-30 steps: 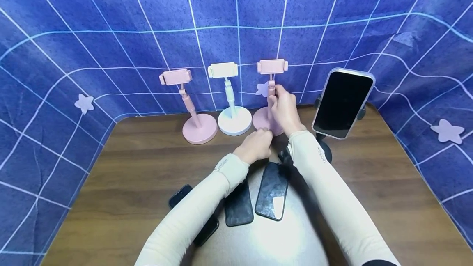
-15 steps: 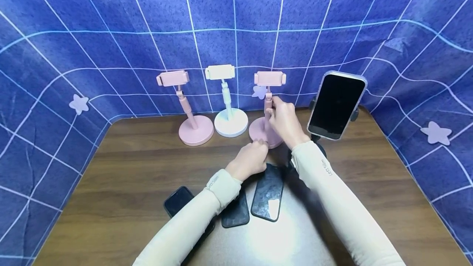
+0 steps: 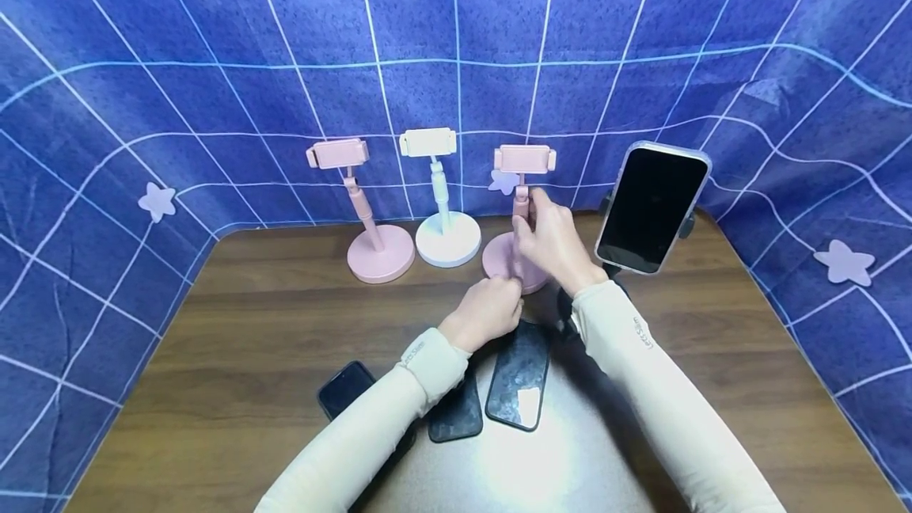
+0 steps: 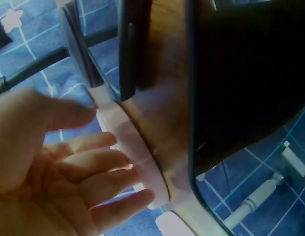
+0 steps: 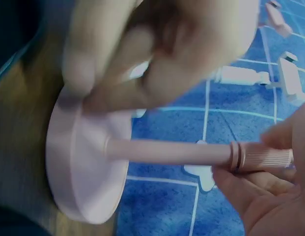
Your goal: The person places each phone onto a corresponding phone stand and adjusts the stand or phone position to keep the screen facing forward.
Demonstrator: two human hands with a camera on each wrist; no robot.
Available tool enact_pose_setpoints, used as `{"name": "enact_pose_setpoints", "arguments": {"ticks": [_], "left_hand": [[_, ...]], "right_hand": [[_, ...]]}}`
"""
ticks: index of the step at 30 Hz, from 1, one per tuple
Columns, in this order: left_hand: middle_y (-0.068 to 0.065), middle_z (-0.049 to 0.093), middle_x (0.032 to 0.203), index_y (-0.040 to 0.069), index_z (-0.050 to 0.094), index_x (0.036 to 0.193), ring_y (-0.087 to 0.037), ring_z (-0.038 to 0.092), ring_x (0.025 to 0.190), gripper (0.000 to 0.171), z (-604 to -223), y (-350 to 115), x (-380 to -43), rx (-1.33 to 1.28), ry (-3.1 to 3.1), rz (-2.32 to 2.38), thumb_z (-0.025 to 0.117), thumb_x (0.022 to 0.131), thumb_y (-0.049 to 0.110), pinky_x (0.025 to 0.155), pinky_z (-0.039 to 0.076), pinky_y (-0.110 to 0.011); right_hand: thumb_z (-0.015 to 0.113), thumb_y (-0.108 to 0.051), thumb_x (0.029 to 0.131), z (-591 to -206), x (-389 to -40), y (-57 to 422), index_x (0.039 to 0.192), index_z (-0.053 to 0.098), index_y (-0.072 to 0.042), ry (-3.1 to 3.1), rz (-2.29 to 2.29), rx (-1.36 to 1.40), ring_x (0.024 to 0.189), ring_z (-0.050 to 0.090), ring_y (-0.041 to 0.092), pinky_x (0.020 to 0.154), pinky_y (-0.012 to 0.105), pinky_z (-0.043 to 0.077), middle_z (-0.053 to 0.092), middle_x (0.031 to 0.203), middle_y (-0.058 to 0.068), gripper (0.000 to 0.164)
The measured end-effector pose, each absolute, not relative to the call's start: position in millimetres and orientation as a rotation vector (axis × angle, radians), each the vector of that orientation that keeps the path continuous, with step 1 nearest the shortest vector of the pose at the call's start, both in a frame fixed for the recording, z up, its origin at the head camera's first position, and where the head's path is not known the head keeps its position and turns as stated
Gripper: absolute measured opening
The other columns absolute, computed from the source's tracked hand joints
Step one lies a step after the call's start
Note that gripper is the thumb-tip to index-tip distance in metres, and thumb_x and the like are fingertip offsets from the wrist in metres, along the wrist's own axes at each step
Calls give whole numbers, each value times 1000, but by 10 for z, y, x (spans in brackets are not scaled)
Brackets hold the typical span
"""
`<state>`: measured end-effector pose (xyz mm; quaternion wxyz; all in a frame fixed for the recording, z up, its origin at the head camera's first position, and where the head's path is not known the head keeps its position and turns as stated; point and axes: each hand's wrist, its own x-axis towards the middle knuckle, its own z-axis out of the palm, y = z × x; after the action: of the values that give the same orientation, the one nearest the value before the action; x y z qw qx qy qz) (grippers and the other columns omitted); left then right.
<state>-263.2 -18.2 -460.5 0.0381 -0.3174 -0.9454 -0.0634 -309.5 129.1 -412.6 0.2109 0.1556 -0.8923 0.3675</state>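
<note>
The rightmost pink phone stand (image 3: 525, 158) stands upright on the table. My right hand (image 3: 559, 240) grips its pole, with fingers and thumb around the ribbed collar (image 5: 265, 156) in the right wrist view. Low at the front, my left hand (image 3: 486, 311) holds the edge of the round base (image 5: 93, 167). In the left wrist view, the left fingertips and thumb lie against the base's rim (image 4: 137, 152). The stand's clamp at the top holds no phone. A white phone stand (image 3: 447, 237) and another pink phone stand (image 3: 381, 254) are to its left.
Dark phones lie in front: one right (image 3: 520, 374), one in the middle (image 3: 456, 414), one left (image 3: 345, 388), partly covered by the left sleeve. A phone with a clear case (image 3: 651, 208) sits on a black holder at right. Blue patterned cloth (image 3: 235, 101) surrounds the table (image 3: 256, 291).
Both hands have drawn the rightmost pink stand slightly toward me, so its base sits farther forward than the white one's. The head view has shifted a little.
</note>
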Motion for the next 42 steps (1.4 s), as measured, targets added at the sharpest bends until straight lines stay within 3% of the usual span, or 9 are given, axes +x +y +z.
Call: {"name": "enact_pose_setpoints", "arguments": {"ticks": [6, 11, 16, 21, 26, 38, 42], "left_hand": [[-4, 72, 74, 11, 74, 86, -18, 70, 63, 12, -4624, -58, -2743, -878, -2763, -102, 67, 95, 9, 53, 59, -37], [-3, 74, 80, 13, 78, 89, -17, 71, 68, 12, -4596, 22, -2795, -800, -2830, -71, 70, 96, 18, 54, 60, -38], [-9, 72, 91, 8, 76, 96, -23, 72, 79, 14, -4549, 6, -2861, -675, -2953, -196, 76, 90, 21, 61, 61, -42], [-13, 72, 91, 2, 73, 94, -24, 72, 84, 8, -4559, -34, -2967, -802, -2933, -314, 71, 90, 8, 69, 62, -38], [-11, 73, 90, 2, 71, 93, -22, 71, 85, 4, -4584, -47, -3076, -895, -2927, -340, 68, 91, 4, 73, 60, -35], [-13, 73, 90, -2, 70, 100, -25, 69, 87, 15, -4571, -70, -3327, -947, -2955, -286, 74, 92, 10, 88, 56, -37], [-12, 73, 92, 0, 70, 102, -24, 68, 86, 17, -4572, -47, -3385, -887, -3019, -279, 73, 94, 14, 89, 56, -37]], "right_hand": [[69, -12, 98, -4159, -3170, 1265, 115, 64, 1, -2417, 1167, 391, 95, 71, 32, 88, 46, 55, 76, 102, 17, 22], [70, -9, 95, -4149, -3184, 1254, 110, 66, 0, -2413, 1192, 382, 91, 72, 31, 85, 46, 56, 77, 98, 15, 18], [69, -10, 96, -4142, -3201, 1257, 109, 66, 1, -2438, 1173, 401, 90, 72, 30, 82, 46, 56, 76, 97, 15, 17], [67, -8, 97, -4143, -3261, 1265, 107, 63, 2, -2428, 1162, 435, 90, 71, 33, 83, 48, 56, 74, 96, 17, 15], [64, -10, 100, -4148, -3340, 1245, 109, 57, 2, -2481, 1156, 425, 97, 68, 40, 90, 53, 53, 69, 99, 21, 17], [57, -8, 103, -4168, -3465, 1192, 117, 54, -2, -2507, 1267, 394, 108, 67, 35, 100, 47, 50, 71, 113, 18, 15], [57, -9, 104, -4192, -3503, 1202, 125, 53, 0, -2504, 1272, 352, 111, 67, 37, 102, 49, 49, 72, 115, 20, 23]]}}
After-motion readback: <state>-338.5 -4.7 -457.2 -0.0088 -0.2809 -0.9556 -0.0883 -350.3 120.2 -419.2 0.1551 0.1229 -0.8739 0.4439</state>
